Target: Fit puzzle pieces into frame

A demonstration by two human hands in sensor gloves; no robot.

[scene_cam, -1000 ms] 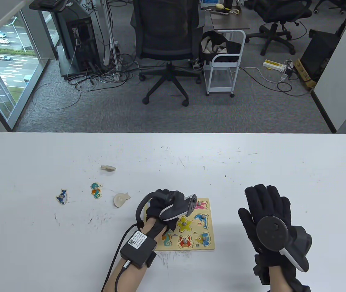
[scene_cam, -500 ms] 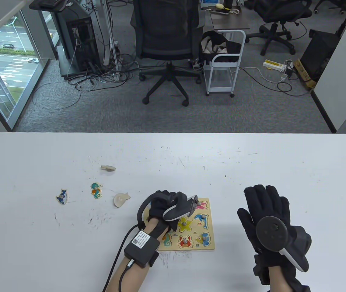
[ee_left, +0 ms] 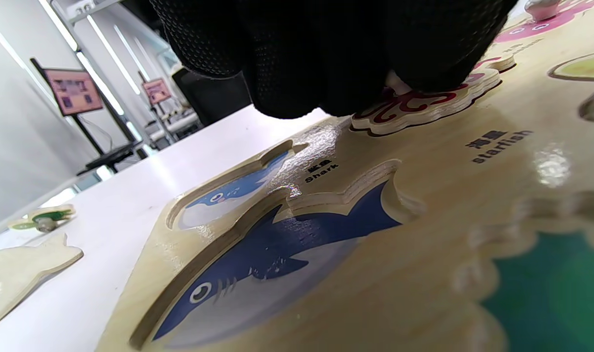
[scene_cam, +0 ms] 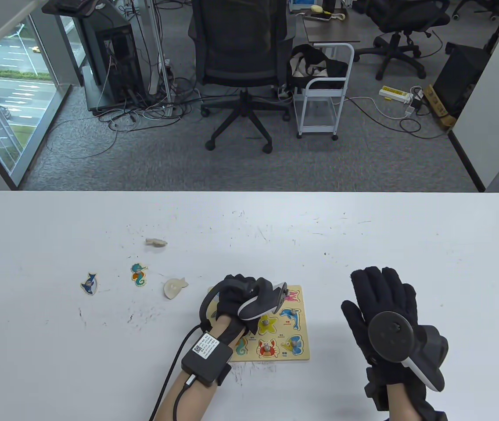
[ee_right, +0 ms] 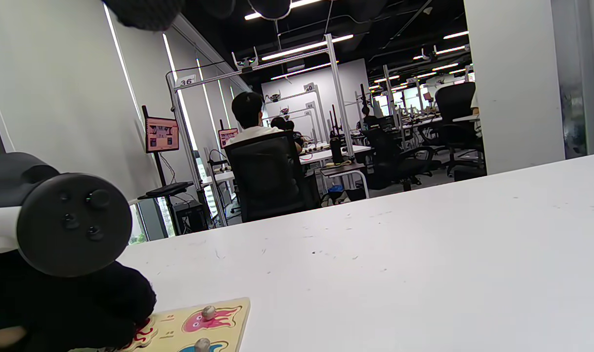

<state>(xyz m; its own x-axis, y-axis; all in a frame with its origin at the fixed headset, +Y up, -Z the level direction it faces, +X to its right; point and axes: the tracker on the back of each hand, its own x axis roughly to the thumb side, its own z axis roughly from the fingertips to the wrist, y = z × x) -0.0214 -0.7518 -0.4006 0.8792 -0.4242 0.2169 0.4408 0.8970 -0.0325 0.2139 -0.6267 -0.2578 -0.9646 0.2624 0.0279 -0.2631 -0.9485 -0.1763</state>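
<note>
The wooden puzzle frame point(scene_cam: 295, 348) lies near the table's front, with starfish, crab, dolphin and other pieces seated in it. My left hand point(scene_cam: 242, 302) is curled over its upper left part. In the left wrist view its fingers point(ee_left: 326, 58) pinch the white peg of a red piece point(ee_left: 424, 105) that lies on the board beside the starfish label. Below it the shark recess point(ee_left: 277, 254) and a second blue recess point(ee_left: 228, 195) hold no piece. My right hand point(scene_cam: 381, 298) rests flat on the table to the right of the frame, fingers straight, holding nothing.
Loose pieces lie left of the frame: a blue fish point(scene_cam: 89, 283), a seahorse point(scene_cam: 138, 274), a pale face-down fish point(scene_cam: 174, 288) and another pale piece point(scene_cam: 156, 242) farther back. Office chairs and a cart stand beyond the table's far edge.
My left hand and wrist have shifted slightly to the right over the frame's upper left. The right hand has barely moved.
</note>
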